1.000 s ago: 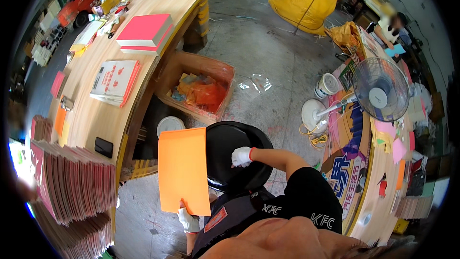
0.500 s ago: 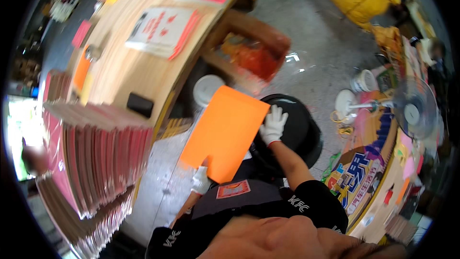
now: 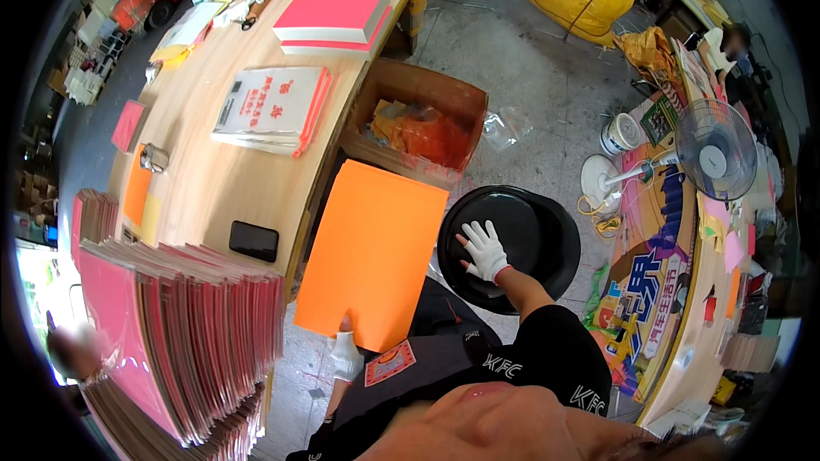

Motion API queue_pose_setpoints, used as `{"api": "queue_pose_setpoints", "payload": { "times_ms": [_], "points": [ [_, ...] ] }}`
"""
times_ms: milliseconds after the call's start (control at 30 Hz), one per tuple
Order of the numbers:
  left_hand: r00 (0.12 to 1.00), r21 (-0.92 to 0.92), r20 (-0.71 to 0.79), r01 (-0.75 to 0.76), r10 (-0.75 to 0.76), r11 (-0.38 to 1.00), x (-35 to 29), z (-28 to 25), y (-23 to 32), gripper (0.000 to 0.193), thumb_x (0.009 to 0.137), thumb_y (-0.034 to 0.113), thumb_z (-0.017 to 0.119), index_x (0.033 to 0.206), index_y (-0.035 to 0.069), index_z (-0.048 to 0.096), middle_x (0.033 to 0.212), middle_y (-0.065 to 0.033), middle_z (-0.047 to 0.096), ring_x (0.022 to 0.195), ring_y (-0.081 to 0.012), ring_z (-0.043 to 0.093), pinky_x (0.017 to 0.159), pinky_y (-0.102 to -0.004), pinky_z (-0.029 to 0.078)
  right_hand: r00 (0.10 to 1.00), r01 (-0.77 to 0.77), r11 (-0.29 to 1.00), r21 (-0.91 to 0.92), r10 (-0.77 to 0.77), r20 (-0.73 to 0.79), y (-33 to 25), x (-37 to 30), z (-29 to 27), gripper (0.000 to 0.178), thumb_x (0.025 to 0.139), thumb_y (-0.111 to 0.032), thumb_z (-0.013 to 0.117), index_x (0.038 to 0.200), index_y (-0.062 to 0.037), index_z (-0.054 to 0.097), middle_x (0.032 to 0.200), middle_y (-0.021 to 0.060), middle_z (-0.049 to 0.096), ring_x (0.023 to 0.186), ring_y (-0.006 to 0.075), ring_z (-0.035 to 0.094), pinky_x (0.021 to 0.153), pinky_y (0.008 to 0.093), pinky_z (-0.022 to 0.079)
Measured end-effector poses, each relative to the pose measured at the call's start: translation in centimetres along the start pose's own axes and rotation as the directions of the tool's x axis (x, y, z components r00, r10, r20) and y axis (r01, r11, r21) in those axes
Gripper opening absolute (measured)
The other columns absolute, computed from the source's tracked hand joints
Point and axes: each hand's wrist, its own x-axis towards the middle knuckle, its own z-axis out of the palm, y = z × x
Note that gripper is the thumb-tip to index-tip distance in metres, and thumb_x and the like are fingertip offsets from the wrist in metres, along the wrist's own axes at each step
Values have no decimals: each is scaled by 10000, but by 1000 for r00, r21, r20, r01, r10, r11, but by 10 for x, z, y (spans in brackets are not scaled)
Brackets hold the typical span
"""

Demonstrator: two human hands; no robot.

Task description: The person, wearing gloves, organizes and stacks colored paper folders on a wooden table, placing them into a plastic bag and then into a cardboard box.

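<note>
orange paper | flat, angled | left of black rounded object

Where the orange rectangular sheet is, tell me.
The orange rectangular sheet is in the gloved left hand, left of centre in the head view, right of the flat black phone.

Brightly and evenly lit over the orange sheets, with soft shadow on the table and glints off the tub and floor plastic. Blown out to white at the left rim. Mostly sharp mid-view, bowed along the table edges, black in the corners.
</note>
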Motion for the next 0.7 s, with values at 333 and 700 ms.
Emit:
{"api": "queue_pose_setpoints", "payload": {
  "times_ms": [333, 700],
  "points": [
    [983, -42, 164, -81, 87, 996, 13, 25, 37, 500, 853, 267, 703, 1228, 1, 504, 1159, -109, 586, 1018, -227, 595, 872, -368, 508, 999, -30, 997, -68, 32, 30, -14, 3, -14, 655, 713, -400, 684, 1266, -96, 510, 1376, 153, 414, 1297, 349, 357, 1073, 543, 237],
    [991, -65, 57, -119, 123, 991, 65, 65, 84, 451, 904, 223, 637, 1266, 17, 464, 1173, -104, 579, 1014, -221, 596, 846, -353, 510, 902, -174, 985, -16, 166, 398, 9, 89, -13, 422, 744, -350, 681, 1097, -146, 574, 1040, 122, 573, 1006, 310, 562, 823, 437, 455]
  ]
}}
